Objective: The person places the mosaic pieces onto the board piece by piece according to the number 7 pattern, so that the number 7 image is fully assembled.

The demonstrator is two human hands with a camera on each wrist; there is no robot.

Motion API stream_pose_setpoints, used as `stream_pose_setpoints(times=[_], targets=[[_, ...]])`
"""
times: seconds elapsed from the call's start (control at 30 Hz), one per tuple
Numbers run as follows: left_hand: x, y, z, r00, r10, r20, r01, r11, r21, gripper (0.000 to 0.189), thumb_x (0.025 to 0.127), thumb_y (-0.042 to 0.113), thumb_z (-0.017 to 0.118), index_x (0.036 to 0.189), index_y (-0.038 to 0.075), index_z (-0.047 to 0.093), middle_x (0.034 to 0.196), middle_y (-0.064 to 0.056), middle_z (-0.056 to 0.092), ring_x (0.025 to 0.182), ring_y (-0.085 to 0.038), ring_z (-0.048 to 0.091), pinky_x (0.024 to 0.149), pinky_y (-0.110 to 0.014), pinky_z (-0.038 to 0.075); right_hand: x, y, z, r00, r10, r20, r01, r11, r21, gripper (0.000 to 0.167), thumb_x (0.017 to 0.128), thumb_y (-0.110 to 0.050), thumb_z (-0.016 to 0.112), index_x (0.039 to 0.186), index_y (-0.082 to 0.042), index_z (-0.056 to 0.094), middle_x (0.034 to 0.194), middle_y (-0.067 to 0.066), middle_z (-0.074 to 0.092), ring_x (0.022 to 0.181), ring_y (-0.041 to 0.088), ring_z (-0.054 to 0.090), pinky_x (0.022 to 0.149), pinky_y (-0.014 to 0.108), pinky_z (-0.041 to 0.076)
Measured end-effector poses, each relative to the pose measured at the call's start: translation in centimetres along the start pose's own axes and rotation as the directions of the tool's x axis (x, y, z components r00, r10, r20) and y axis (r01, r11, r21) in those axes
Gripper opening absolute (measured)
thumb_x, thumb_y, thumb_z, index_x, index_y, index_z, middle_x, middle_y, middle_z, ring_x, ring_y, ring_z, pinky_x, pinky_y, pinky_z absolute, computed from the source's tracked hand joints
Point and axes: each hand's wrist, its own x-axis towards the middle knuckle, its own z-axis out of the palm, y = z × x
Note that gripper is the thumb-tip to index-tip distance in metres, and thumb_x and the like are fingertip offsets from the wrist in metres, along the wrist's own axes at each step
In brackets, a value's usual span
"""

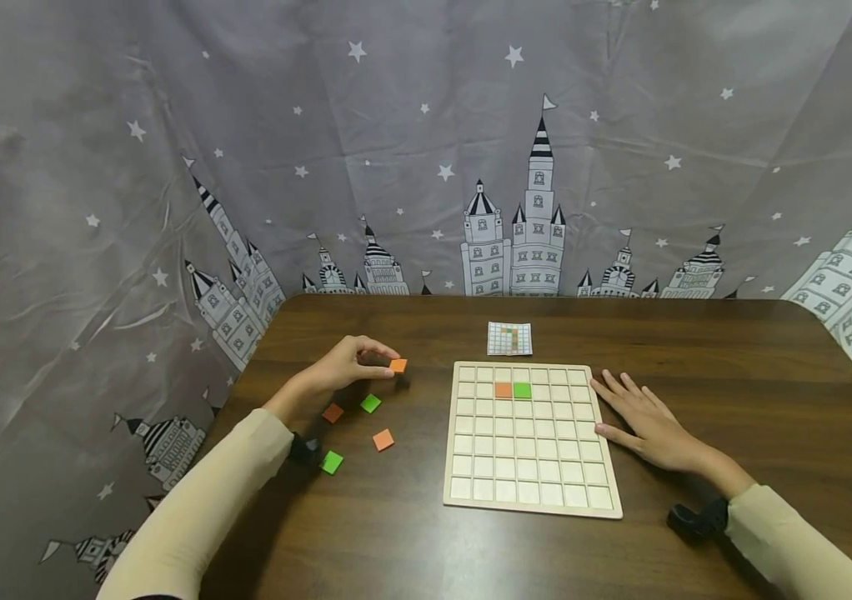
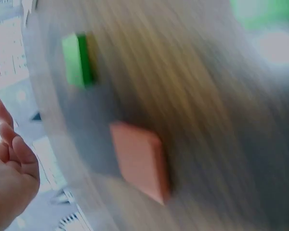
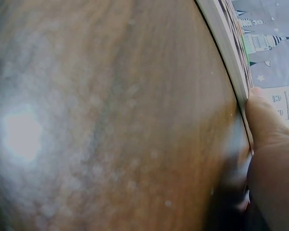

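Observation:
My left hand point(image 1: 351, 364) pinches an orange square tile point(image 1: 398, 366) between thumb and fingers, above the table left of the wooden grid board point(image 1: 531, 510). On the board, one orange tile point(image 1: 503, 390) and one green tile point(image 1: 522, 391) lie side by side in the second row from the top. My right hand point(image 1: 644, 423) lies with fingers spread at the board's right edge, its thumb against the rim. In the right wrist view the thumb point(image 3: 265, 118) meets the board's side point(image 3: 231, 53). The left wrist view is blurred and leaves the held tile out.
Loose on the table point(image 1: 366, 533) at left are a green tile point(image 1: 371, 403), a darker orange tile point(image 1: 332, 412), an orange tile point(image 1: 383, 440) and another green tile point(image 1: 332, 462). A small printed pattern card point(image 1: 509, 339) lies beyond the board. A grey castle-print curtain point(image 1: 396, 125) hangs behind.

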Motion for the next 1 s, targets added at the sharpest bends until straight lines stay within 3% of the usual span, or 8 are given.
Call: stream_pose_setpoints(times=[0.2,0.33,0.53,0.77,1.0], targets=[[1.6,2.2,1.6,0.999,0.037,0.0,-0.037,0.998,0.059,0.029,0.089,0.014,0.077,0.116,0.003,0.073,0.116,-0.01,0.069,0.107,-0.029,0.052,0.091,-0.045,0.04,0.1,-0.1,0.0,1.0,-0.005,-0.006,0.005,1.0,-0.003,0.07,0.102,-0.035,0.057,0.158,-0.009,0.026,0.16,0.027,0.017,0.146,0.05,0.008,0.11,0.067,0.007],[2.2,3.5,2.5,0.999,0.034,0.022,-0.035,0.999,0.027,0.029,0.089,0.013,0.076,0.116,0.003,0.073,0.117,-0.009,0.069,0.113,-0.031,0.051,0.094,-0.047,0.039,0.1,-0.1,-0.1,1.0,-0.006,-0.005,0.006,1.0,0.007,0.07,0.102,-0.034,0.058,0.158,-0.008,0.026,0.16,0.028,0.017,0.146,0.05,0.008,0.11,0.067,0.006],[3.4,4.9,4.0,1.0,0.017,0.025,-0.017,0.999,0.032,0.028,0.088,0.014,0.078,0.114,0.005,0.074,0.113,-0.004,0.07,0.103,-0.03,0.048,0.085,-0.036,0.038,0.1,-0.1,-0.1,1.0,0.002,0.0,-0.002,1.0,0.012,0.07,0.102,-0.035,0.057,0.158,-0.008,0.025,0.16,0.027,0.016,0.146,0.049,0.007,0.111,0.066,0.005],[4.7,6.3,5.3,0.996,0.083,0.043,-0.086,0.993,0.082,0.026,0.088,0.015,0.078,0.113,0.006,0.075,0.112,-0.003,0.072,0.092,-0.025,0.047,0.078,-0.033,0.038,0.0,0.1,-0.1,1.0,0.008,0.002,-0.008,1.0,0.013,0.07,0.102,-0.035,0.057,0.159,-0.009,0.025,0.161,0.026,0.016,0.146,0.049,0.006,0.111,0.066,0.005],[5.7,7.5,6.6,0.992,0.083,0.091,-0.089,0.994,0.064,0.026,0.09,0.017,0.077,0.114,0.006,0.075,0.116,-0.003,0.071,0.103,-0.031,0.05,0.09,-0.04,0.044,0.0,0.0,-0.2,1.0,0.017,0.005,-0.017,1.0,0.018,0.07,0.102,-0.036,0.056,0.159,-0.009,0.025,0.161,0.026,0.015,0.147,0.048,0.006,0.112,0.065,0.004]])
